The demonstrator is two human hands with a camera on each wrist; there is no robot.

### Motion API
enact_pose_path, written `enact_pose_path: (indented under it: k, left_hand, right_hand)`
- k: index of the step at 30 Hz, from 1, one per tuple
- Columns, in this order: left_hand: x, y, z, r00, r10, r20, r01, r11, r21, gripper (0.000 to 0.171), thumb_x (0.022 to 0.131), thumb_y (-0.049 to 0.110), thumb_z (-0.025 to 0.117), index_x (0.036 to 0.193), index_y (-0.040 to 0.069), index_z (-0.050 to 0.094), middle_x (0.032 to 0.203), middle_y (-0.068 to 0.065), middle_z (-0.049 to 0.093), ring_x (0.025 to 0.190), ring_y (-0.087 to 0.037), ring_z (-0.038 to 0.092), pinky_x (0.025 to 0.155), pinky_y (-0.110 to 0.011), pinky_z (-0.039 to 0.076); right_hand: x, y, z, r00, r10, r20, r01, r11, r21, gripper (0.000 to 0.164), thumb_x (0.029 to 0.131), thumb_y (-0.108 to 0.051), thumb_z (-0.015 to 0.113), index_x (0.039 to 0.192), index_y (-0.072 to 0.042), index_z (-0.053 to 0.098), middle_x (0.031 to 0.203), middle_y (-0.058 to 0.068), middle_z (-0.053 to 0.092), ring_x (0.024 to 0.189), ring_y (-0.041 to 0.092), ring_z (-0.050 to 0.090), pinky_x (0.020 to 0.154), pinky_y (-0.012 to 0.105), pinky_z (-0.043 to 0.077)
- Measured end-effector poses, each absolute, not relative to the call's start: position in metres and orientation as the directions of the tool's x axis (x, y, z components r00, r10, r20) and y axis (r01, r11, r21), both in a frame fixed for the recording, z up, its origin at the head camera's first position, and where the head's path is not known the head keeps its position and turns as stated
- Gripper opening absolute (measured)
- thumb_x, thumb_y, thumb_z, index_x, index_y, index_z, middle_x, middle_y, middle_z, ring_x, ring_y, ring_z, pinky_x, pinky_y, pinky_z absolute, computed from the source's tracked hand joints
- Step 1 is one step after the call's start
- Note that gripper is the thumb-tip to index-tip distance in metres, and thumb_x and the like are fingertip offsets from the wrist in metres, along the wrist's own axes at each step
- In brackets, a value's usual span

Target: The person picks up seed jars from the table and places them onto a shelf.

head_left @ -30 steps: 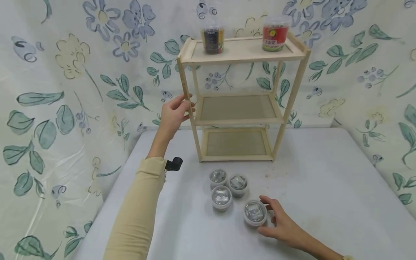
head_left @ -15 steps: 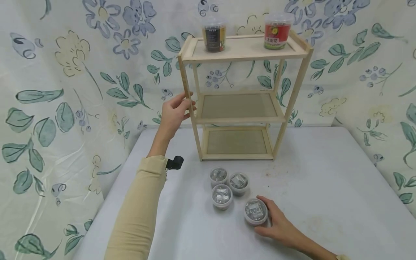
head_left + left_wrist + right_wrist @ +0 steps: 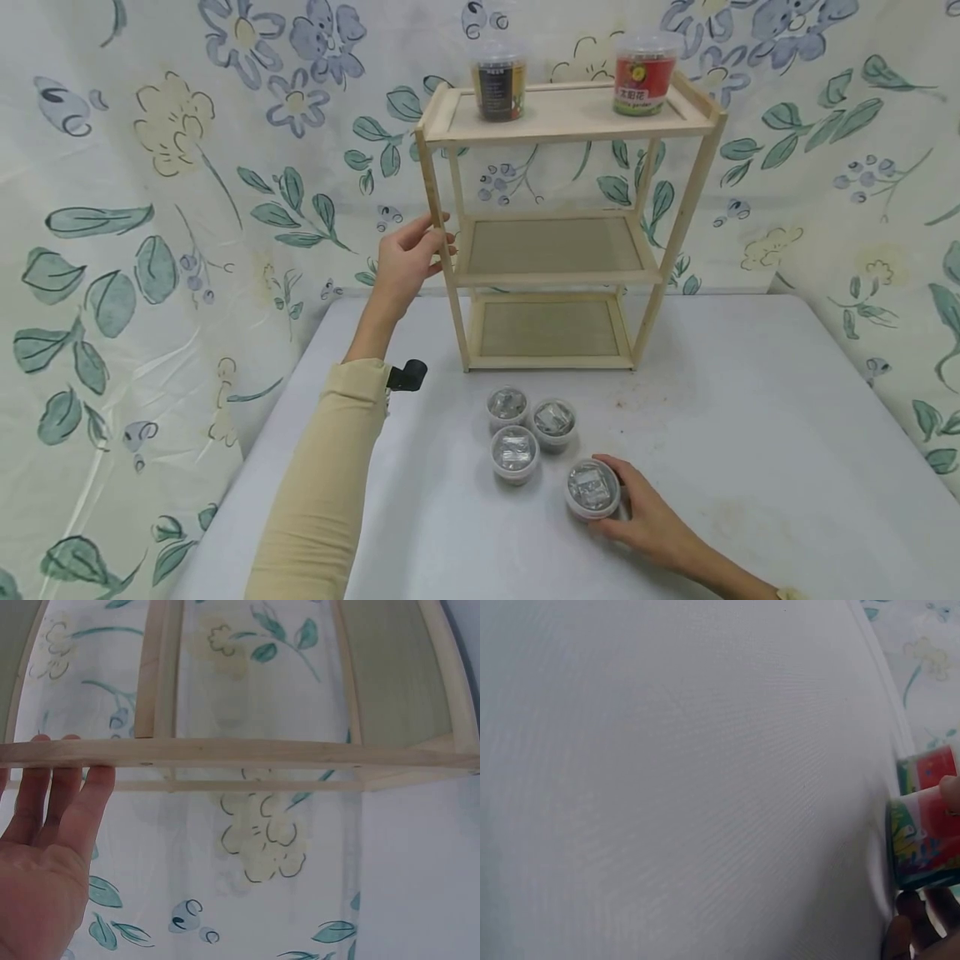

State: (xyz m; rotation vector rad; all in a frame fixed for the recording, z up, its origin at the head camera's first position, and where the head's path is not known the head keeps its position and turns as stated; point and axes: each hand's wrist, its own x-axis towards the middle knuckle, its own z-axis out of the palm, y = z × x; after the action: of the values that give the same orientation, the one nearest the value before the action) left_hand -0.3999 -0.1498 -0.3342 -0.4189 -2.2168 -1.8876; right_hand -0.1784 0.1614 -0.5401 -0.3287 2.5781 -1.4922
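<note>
My left hand (image 3: 405,260) holds the front left post of a light wooden three-tier shelf (image 3: 555,363). In the left wrist view its fingers (image 3: 84,814) reach behind the post, touching it. Down on the table, my right hand (image 3: 651,523) grips a clear-lidded plastic cup (image 3: 592,490) between thumb and fingers. A foil packet shows through the lid. The right wrist view catches the cup's colourful red side (image 3: 922,840) at its right edge, with only parts of the hand visible. Left of it stand 3 similar cups (image 3: 514,450) in a cluster.
On the top tier stand a black-and-yellow cup (image 3: 499,90) and a red cup (image 3: 645,82). Small specks of dirt lie on the white table (image 3: 765,417) right of the cups. A floral curtain (image 3: 165,275) hangs behind and at the sides.
My right hand has closed in on the single cup, its thumb and fingers now against its side. The left hand stays on the post. The view has shifted slightly.
</note>
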Motion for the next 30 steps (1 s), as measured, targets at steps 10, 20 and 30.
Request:
enact_pose_path:
  k: [10,20,30]
  left_hand:
    - [-0.399,-0.149,-0.333,-0.937,0.093,0.338,0.349,0.147,0.926,0.040,0.100,0.026,0.053,0.137,0.013,0.059,0.110,-0.017,0.064,0.109,-0.033,0.062,0.100,-0.047,0.049]
    - [-0.396,-0.149,-0.335,-0.936,0.091,0.341,0.352,0.148,0.924,0.041,0.100,0.026,0.053,0.138,0.012,0.059,0.114,-0.023,0.062,0.105,-0.028,0.064,0.100,-0.047,0.050]
    - [-0.395,-0.149,-0.333,-0.935,0.089,0.343,0.353,0.149,0.924,0.041,0.100,0.026,0.052,0.137,0.012,0.060,0.115,-0.023,0.062,0.102,-0.023,0.064,0.099,-0.046,0.051]
  right_hand:
    - [-0.180,0.162,-0.541,-0.965,-0.260,-0.031,-0.094,0.454,-0.886,0.082,0.076,-0.024,0.085,0.143,-0.004,0.042,0.141,0.012,0.051,0.133,0.031,0.045,0.111,0.058,0.034]
    - [-0.181,0.169,-0.541,-0.964,-0.267,0.021,-0.132,0.406,-0.904,0.079,0.076,-0.024,0.085,0.142,-0.006,0.043,0.136,0.011,0.055,0.120,0.018,0.053,0.096,0.037,0.050]
    - [-0.183,0.178,-0.528,-0.964,-0.253,0.087,-0.189,0.415,-0.890,0.078,0.079,-0.021,0.083,0.144,-0.008,0.043,0.132,0.011,0.057,0.102,0.005,0.053,0.078,0.025,0.050]
